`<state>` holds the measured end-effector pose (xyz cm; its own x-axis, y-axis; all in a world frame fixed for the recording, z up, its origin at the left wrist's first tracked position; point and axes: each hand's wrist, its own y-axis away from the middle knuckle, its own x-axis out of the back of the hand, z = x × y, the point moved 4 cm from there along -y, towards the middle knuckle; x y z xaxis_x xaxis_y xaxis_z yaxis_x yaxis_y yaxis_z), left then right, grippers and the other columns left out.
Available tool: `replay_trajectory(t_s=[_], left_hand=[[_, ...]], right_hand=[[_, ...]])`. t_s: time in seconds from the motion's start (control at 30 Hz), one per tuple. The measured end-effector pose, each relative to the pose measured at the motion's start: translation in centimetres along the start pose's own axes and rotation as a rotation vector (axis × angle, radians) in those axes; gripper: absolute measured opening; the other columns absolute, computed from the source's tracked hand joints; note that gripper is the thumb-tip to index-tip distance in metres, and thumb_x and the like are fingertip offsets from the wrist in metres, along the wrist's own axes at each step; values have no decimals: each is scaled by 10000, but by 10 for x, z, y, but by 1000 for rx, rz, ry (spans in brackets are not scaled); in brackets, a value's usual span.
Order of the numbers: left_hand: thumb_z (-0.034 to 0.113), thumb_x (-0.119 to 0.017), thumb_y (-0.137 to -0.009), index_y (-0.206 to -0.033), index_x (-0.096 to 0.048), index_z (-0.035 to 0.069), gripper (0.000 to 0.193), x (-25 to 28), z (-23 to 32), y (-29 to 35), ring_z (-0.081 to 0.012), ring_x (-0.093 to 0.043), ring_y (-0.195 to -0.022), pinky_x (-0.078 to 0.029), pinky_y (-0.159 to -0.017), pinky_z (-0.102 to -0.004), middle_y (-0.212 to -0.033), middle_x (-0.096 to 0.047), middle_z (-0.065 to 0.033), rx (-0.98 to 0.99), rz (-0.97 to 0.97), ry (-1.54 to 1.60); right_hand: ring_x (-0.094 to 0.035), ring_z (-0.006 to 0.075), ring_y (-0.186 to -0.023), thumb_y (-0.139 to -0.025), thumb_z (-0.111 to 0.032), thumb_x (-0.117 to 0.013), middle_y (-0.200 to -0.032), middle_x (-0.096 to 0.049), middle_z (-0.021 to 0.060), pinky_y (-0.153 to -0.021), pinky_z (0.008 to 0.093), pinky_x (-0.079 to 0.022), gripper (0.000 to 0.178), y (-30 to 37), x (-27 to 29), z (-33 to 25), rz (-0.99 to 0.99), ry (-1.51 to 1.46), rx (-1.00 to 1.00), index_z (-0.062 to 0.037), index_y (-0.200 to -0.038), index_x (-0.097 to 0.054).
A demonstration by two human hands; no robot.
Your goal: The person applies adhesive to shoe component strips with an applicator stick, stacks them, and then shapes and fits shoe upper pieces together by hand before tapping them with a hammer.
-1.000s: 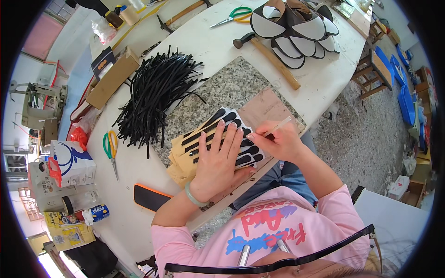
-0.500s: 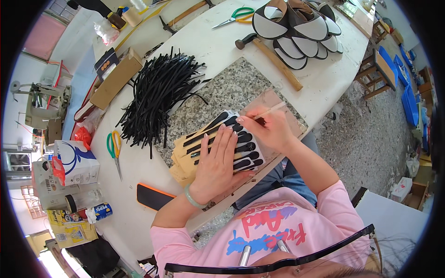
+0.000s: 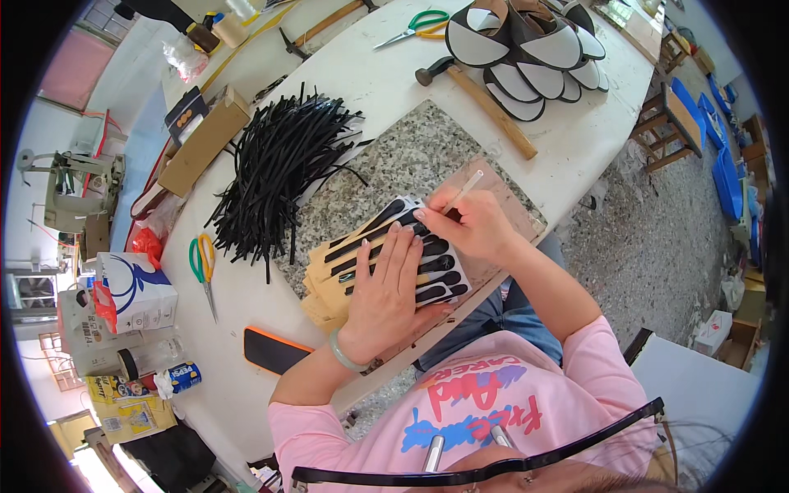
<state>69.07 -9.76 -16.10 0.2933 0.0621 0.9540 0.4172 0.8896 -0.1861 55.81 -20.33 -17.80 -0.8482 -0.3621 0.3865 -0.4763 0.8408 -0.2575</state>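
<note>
My left hand [image 3: 383,287] lies flat with fingers stretched over a fanned row of black strips with rounded ends [image 3: 439,263]. Beneath them are overlapping tan sheets [image 3: 322,275] and some white pieces. In a pinch, my right hand [image 3: 481,228] holds a thin pale stick [image 3: 468,187], slanting up past the fingers. Its lower tip is hidden by my fingers, close to the rounded ends of the upper strips. Everything here rests on a speckled granite slab [image 3: 394,156], with a pinkish board [image 3: 501,193] under my right hand.
A heap of black strips [image 3: 275,172] lies left of the slab. Around it are scissors [image 3: 204,271], a phone [image 3: 275,351] and a cardboard box [image 3: 201,148]. Beyond the slab lie a hammer [image 3: 493,113], more scissors [image 3: 415,29] and piled black-and-white curved pieces [image 3: 538,49].
The pale stick has swung to a steeper slant, its upper end moving left and away from me. My right hand has shifted slightly left; my left hand stays on the strips.
</note>
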Motion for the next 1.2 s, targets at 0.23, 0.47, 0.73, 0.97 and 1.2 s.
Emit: replay_trajectory(t_s=[0.23,0.47,0.73,0.97,1.2], left_hand=[[577,-723,-664,-1313,-372,-83,990,-1,-2,1,-352,-375,-1314,-197,-1077,-532,-1367,-405,-233,11,-9,5],[588,-679,-693,-1331,-377,-47,949,3,-5,-3,-309,-339,-1339,-222,-1057,-527,-1392,-394,-195,16,-22,46],[559,-700,-671,-1329,-384,-41,946,4,-4,-3,-303,-344,-1340,-250,-1042,-532,-1383,-404,-183,15,-39,6],[549,-711,-667,-1332,-378,-43,951,3,-4,-3,-303,-341,-1342,-259,-1039,-535,-1381,-405,-189,17,-36,13],[520,-749,-660,-1346,-360,-36,965,9,-8,-3,-314,-340,-1341,-261,-1050,-515,-1388,-398,-196,47,-25,103]], right_hand=[[-551,149,-533,-823,-142,-698,-637,-578,76,-487,280,-402,157,10,11,-17,66,-51,-8,-33,-757,-607],[-529,198,-510,-751,-71,-730,-618,-550,55,-453,301,-409,133,50,8,-44,-81,-41,315,-49,-730,-600],[-512,202,-511,-739,-40,-732,-617,-520,39,-446,309,-407,178,52,-2,-43,-11,66,499,-60,-775,-559],[-515,213,-517,-734,-24,-724,-613,-513,41,-457,317,-410,185,53,-1,-42,-67,73,463,-61,-771,-547],[-504,152,-514,-803,-24,-686,-626,-537,57,-454,291,-377,112,57,21,-32,127,-114,263,-37,-791,-575]])
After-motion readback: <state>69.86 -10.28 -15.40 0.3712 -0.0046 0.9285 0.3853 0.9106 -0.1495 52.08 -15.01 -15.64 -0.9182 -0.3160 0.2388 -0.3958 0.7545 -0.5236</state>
